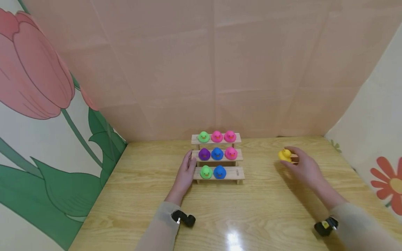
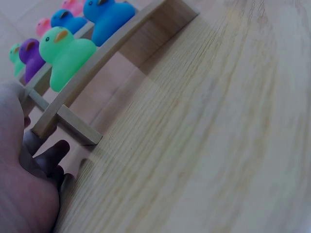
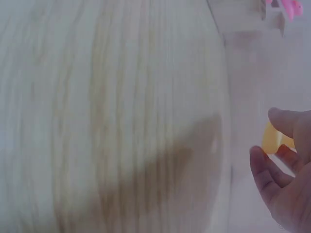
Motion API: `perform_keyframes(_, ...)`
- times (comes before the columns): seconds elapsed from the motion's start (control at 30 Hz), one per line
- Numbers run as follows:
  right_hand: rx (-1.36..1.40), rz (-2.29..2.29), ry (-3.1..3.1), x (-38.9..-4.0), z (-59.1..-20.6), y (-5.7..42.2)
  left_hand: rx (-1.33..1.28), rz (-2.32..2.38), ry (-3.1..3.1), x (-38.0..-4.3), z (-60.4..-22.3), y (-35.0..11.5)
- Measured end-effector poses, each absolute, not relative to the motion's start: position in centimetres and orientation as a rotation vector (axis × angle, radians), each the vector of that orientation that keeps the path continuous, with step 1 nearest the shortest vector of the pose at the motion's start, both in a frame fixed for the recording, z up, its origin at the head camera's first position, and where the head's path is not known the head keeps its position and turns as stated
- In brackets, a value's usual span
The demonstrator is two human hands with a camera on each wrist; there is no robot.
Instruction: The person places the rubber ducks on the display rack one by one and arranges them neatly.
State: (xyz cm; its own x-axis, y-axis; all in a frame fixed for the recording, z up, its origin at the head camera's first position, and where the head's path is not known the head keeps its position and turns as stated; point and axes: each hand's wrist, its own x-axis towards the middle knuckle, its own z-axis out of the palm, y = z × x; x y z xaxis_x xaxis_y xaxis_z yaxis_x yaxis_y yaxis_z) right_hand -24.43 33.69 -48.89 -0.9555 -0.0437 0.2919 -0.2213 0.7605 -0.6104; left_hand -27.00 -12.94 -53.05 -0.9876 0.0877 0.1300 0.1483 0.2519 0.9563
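Observation:
A three-tier wooden stand (image 1: 233, 173) holds several rubber ducks. On its top tier sit a green duck (image 1: 203, 137) and two pink ones (image 1: 217, 136). A purple duck (image 1: 204, 154), a blue duck (image 1: 217, 153) and a pink duck (image 1: 231, 153) line the middle. The bottom tier bears a green duck (image 2: 65, 56) and a blue duck (image 2: 104, 19), at its left and middle. My left hand (image 1: 186, 174) grips the stand's left end. Off to the right, my right hand (image 1: 303, 167) pinches a yellow rubber duck (image 1: 284, 155) between thumb and fingers, above the table.
The stand is on a wood-grain table (image 1: 257, 216), close to a pinkish cloth backdrop (image 1: 176, 69). Flower-printed panels rise at the left (image 1: 41, 69) and right (image 1: 383, 132). A small camera is strapped to each wrist.

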Motion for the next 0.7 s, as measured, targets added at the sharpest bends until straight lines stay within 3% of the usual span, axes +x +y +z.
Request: perform_keyframes(0.7,0.407,1.138,-2.612,-23.2,-48.2,29.7,-0.213,-1.860,-2.465,-27.1,-53.1,-12.9)
